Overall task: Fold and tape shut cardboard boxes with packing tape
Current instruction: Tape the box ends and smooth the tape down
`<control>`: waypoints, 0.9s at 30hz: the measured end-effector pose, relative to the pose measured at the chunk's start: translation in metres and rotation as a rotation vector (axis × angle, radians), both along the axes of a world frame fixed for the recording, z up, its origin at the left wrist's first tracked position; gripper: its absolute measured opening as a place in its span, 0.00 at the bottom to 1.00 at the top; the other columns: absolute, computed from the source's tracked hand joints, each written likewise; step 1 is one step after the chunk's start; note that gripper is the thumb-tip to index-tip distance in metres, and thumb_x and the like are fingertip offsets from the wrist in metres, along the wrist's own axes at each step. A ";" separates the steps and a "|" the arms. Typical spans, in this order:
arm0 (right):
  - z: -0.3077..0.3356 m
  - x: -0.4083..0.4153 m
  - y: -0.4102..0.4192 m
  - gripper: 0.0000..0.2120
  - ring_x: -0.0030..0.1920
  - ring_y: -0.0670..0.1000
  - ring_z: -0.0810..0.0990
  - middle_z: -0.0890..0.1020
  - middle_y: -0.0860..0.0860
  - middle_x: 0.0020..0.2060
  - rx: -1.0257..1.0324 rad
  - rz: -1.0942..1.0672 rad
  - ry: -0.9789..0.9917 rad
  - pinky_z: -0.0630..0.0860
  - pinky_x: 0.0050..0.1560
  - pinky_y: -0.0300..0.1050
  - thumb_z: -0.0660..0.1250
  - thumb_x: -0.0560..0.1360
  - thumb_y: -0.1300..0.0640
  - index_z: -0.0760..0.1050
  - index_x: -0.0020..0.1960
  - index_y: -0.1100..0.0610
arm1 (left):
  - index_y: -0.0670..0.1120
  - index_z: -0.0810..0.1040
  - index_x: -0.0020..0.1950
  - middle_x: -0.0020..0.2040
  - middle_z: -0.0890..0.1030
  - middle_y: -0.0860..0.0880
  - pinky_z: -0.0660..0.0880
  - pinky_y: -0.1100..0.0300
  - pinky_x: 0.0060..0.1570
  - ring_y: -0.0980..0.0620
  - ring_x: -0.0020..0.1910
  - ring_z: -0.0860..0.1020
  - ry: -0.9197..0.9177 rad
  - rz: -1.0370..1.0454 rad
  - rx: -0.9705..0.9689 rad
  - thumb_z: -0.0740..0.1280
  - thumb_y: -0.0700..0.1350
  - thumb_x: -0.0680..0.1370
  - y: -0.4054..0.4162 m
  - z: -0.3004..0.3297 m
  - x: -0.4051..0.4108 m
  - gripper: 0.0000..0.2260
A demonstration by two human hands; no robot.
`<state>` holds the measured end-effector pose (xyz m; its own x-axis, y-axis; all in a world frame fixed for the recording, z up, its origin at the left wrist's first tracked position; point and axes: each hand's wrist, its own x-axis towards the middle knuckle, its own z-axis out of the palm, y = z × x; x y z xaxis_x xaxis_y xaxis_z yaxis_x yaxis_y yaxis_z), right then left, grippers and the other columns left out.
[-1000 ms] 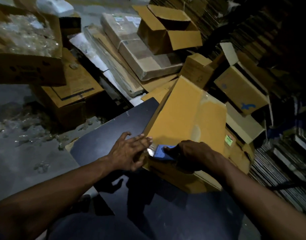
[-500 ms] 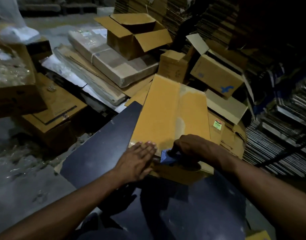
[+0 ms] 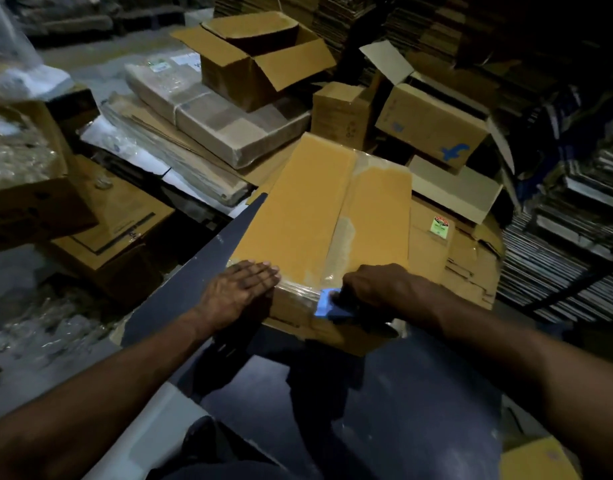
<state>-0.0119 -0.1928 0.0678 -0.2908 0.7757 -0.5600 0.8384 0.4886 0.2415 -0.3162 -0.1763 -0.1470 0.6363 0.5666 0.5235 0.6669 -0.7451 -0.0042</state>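
The cardboard box (image 3: pixel 319 209) lies on the dark table (image 3: pixel 402 393), its far end past the table edge, with stacked cartons close behind. The left hand (image 3: pixel 241 291) presses flat on the near left corner, fingers straight. The right hand (image 3: pixel 378 289) grips the blue tape dispenser (image 3: pixel 327 306) at the near edge. Since 1 second ago, the left hand has moved onto the top. The room is dim.

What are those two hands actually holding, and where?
The right hand grips a blue tape dispenser from above. The left hand holds nothing, pressing flat on the cardboard box near its edge.
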 end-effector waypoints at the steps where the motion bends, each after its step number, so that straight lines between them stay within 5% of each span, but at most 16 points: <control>1: 0.002 0.012 -0.004 0.19 0.38 0.51 0.82 0.84 0.48 0.43 0.002 -0.028 -0.023 0.82 0.42 0.50 0.64 0.84 0.37 0.79 0.49 0.53 | 0.45 0.74 0.82 0.80 0.75 0.47 0.75 0.45 0.75 0.46 0.78 0.75 -0.005 -0.004 -0.004 0.64 0.37 0.84 0.001 -0.001 0.000 0.24; 5: 0.005 0.040 -0.019 0.22 0.42 0.52 0.84 0.85 0.48 0.45 0.003 -0.055 -0.071 0.82 0.42 0.51 0.61 0.84 0.34 0.82 0.52 0.50 | 0.48 0.77 0.80 0.80 0.76 0.49 0.74 0.46 0.76 0.49 0.78 0.75 -0.055 0.020 -0.017 0.71 0.49 0.87 -0.004 0.005 0.001 0.21; 9: 0.011 0.039 -0.019 0.17 0.49 0.54 0.84 0.84 0.49 0.52 -0.019 -0.068 -0.038 0.83 0.51 0.53 0.63 0.84 0.38 0.82 0.59 0.49 | 0.50 0.68 0.86 0.85 0.69 0.50 0.68 0.43 0.80 0.46 0.84 0.67 0.081 0.009 -0.066 0.65 0.57 0.89 -0.010 0.014 -0.006 0.27; 13: 0.007 0.042 -0.015 0.19 0.46 0.54 0.83 0.84 0.50 0.49 -0.031 -0.085 -0.001 0.75 0.39 0.46 0.63 0.84 0.38 0.84 0.57 0.51 | 0.47 0.66 0.87 0.85 0.67 0.47 0.62 0.40 0.83 0.45 0.86 0.62 0.227 0.105 -0.103 0.62 0.69 0.85 -0.029 0.037 -0.001 0.37; 20: 0.005 0.036 -0.013 0.14 0.47 0.53 0.84 0.84 0.49 0.51 0.003 0.036 0.012 0.84 0.48 0.51 0.67 0.83 0.40 0.81 0.57 0.50 | 0.44 0.62 0.88 0.86 0.65 0.42 0.56 0.45 0.86 0.44 0.85 0.64 0.187 0.022 -0.231 0.64 0.70 0.82 -0.053 0.038 0.127 0.42; 27: 0.027 0.076 -0.032 0.18 0.42 0.50 0.86 0.87 0.51 0.48 -0.099 -0.059 -0.047 0.85 0.50 0.51 0.63 0.85 0.41 0.83 0.56 0.54 | 0.46 0.64 0.87 0.86 0.67 0.46 0.61 0.45 0.84 0.48 0.85 0.65 0.100 0.030 -0.238 0.64 0.67 0.83 -0.051 0.024 0.127 0.39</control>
